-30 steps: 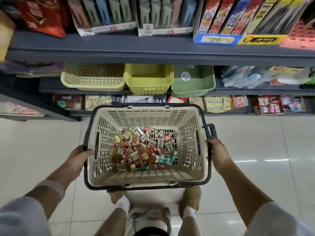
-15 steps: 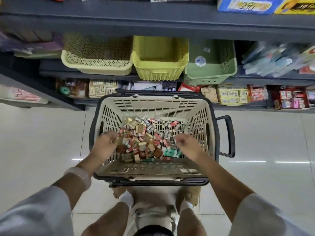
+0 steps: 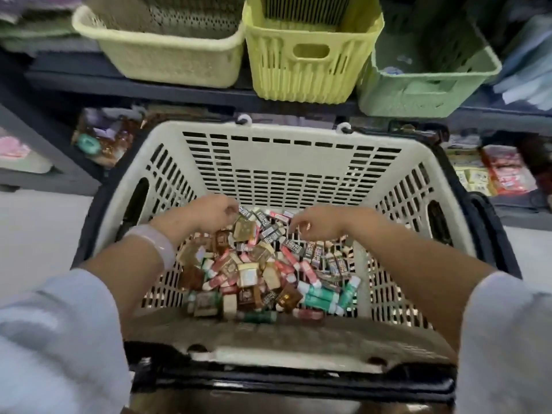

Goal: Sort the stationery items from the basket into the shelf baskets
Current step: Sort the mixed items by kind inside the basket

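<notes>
meanwhile, both hands, left hand (image 3: pixel 206 213) and right hand (image 3: pixel 318 224), fingers curled into the stationery items (image 3: pixel 263 264) with their hold unclear, risk grabbing mixed kinds from the basket (image 3: pixel 286 162).

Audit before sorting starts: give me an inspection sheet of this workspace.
Surface: pale tiled floor; dark shelf.
Job's things: beige basket holding a pile of small stationery items; three shelf baskets: cream basket, yellow basket, green basket.
Clutter: packaged goods on the lower shelf.
Grippers: left hand and right hand over the pile, fingers curled; grasp unclear.
Cables: nothing seen.
Surroundings: store aisle.
</notes>
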The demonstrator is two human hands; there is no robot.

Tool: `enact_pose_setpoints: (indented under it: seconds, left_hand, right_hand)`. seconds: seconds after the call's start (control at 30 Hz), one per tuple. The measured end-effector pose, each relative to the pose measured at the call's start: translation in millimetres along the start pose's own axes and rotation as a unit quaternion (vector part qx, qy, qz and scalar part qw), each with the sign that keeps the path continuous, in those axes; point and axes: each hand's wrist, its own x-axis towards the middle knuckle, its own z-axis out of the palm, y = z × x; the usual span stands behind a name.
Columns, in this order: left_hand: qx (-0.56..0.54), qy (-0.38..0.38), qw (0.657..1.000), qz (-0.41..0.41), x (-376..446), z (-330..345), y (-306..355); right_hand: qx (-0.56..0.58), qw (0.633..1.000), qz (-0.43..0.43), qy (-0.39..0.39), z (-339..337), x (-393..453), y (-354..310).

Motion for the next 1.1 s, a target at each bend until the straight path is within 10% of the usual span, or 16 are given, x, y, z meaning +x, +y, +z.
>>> enact_pose_setpoints:
  seconds: [0.63, 1.1]
  left_hand:
    - [0.106, 0.026, 0.993, 0.051, -118.8, 30.3, 19.4]
    - [0.113, -0.025, 0.992, 0.049, -25.3, -20.9, 9.6]
  right_hand:
    - [-0.055, 0.996, 0.027, 0.060, 69.8, -112.6, -40.7]
    - [-0.055, 0.994, 0.033, 0.093, -1.0, -24.2, 0.7]
